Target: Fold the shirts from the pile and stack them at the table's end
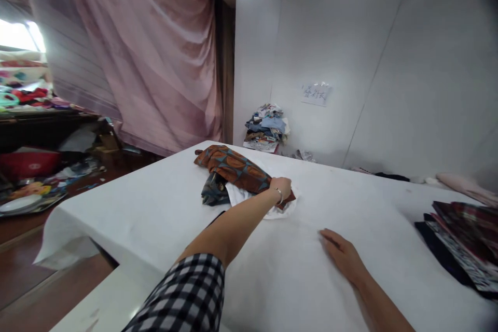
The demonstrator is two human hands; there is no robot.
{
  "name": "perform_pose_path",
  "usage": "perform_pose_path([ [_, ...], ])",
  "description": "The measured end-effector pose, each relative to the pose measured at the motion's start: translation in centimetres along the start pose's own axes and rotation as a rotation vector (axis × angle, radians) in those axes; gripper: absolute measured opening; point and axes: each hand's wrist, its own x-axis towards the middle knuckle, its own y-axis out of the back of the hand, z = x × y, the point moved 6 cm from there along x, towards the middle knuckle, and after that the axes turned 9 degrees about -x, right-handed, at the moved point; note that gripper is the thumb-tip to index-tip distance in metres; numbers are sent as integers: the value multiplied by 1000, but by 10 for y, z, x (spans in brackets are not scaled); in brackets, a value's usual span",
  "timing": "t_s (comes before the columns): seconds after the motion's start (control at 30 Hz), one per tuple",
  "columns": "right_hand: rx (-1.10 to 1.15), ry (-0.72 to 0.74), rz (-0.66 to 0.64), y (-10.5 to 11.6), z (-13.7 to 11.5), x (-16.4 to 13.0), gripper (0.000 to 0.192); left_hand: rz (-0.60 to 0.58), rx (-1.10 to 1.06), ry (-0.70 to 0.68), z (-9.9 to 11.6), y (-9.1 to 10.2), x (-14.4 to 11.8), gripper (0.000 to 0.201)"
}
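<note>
- Cloth lay heaped on the white table (163, 202): an orange-and-teal patterned garment (237, 166) over a dark piece and a white one (239, 195), all toward the table's far side.
- The left hand (280, 188) (bracelet at the wrist) was closed on the patterned garment's near end; how firmly the fingers pinched it was probably beyond what the view showed.
- The right hand (342, 253) rested flat on the table, fingers spread, holding nothing, nearer than the heap.
- Folded dark fabrics (462, 244) sat at the table's right edge.
- A clothes pile (266, 127) stood beyond the table, against the wall.
</note>
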Motion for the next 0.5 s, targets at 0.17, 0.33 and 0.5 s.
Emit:
perform_pose_path([
  [0.17,85,-24,18,-1,1,1,43,-26,80,175,-45,29,-8,22],
  [0.33,38,-13,-3,1,-2,1,40,213,175,383,-107,126,-2,38],
  [0.5,14,-16,-5,3,-5,1,41,448,233,708,-186,209,-44,51],
])
